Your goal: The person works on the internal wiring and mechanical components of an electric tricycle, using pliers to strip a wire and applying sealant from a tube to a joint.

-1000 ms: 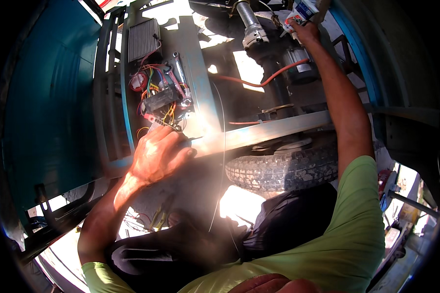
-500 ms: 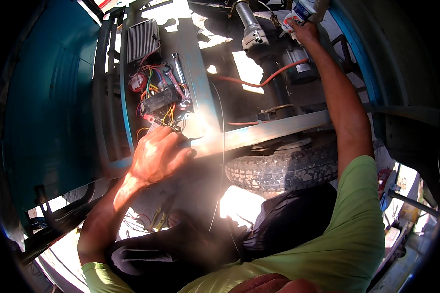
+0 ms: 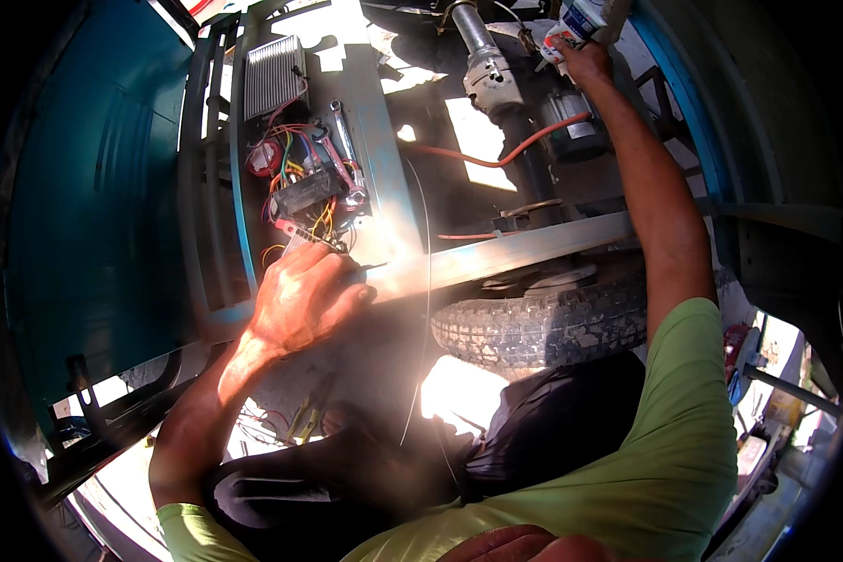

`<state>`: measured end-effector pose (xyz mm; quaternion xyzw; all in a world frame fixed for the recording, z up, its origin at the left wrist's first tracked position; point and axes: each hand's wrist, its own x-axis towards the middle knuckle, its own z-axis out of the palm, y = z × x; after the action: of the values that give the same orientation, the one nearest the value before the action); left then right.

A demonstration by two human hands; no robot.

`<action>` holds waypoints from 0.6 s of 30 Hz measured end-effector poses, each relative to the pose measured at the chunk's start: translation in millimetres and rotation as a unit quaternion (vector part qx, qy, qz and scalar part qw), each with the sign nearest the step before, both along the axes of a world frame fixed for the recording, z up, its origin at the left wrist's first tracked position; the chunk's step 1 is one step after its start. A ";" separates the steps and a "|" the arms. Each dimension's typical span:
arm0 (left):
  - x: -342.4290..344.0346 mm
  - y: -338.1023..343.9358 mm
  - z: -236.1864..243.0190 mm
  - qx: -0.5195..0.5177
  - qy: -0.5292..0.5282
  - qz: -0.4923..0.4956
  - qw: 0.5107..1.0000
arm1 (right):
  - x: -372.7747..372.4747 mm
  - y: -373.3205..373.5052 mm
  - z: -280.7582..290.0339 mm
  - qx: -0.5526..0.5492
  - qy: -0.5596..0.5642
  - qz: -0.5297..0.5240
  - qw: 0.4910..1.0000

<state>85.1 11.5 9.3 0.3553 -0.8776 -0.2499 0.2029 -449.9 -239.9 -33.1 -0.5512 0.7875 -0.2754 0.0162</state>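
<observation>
My left hand [image 3: 309,295] lies over the near bar of the metal frame [image 3: 468,256], its fingers bent down around the edge and their tips hidden. Just beyond its knuckles sit a red-ended strip [image 3: 288,228] and a bundle of coloured wires [image 3: 326,220] around a dark box-shaped module [image 3: 306,191]. Two or so wrenches [image 3: 344,136] lie to the right of the wires. At the far right my outstretched right hand [image 3: 585,62] is closed on a white container with a blue and red label [image 3: 581,21]; its lower part is hidden by the fingers.
A tyre [image 3: 543,328] lies under the frame before my knees. Beyond it are an axle tube [image 3: 489,70], a motor [image 3: 571,131] and a thick orange cable [image 3: 525,150]. A finned metal box [image 3: 273,77] stands far left, beside a teal panel [image 3: 94,206].
</observation>
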 end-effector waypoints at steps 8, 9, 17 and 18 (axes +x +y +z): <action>0.2 0.3 1.5 0.001 0.006 -0.001 1.000 | -2.2 0.2 -3.2 -0.017 -0.006 0.013 1.000; 0.5 0.3 1.0 0.000 0.008 -0.001 1.000 | -2.1 0.0 -3.4 -0.016 -0.007 0.011 1.000; -0.1 -0.1 0.0 -0.007 0.011 -0.002 1.000 | -6.3 -3.1 -5.4 -0.009 0.006 0.000 1.000; -0.6 -0.4 -0.3 -0.008 0.013 -0.003 1.000 | -7.4 -3.4 -5.7 -0.010 0.015 -0.003 1.000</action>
<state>84.5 11.1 9.0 0.3477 -0.8777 -0.2486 0.2165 -457.3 -243.3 -38.8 -0.5530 0.7864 -0.2753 -0.0024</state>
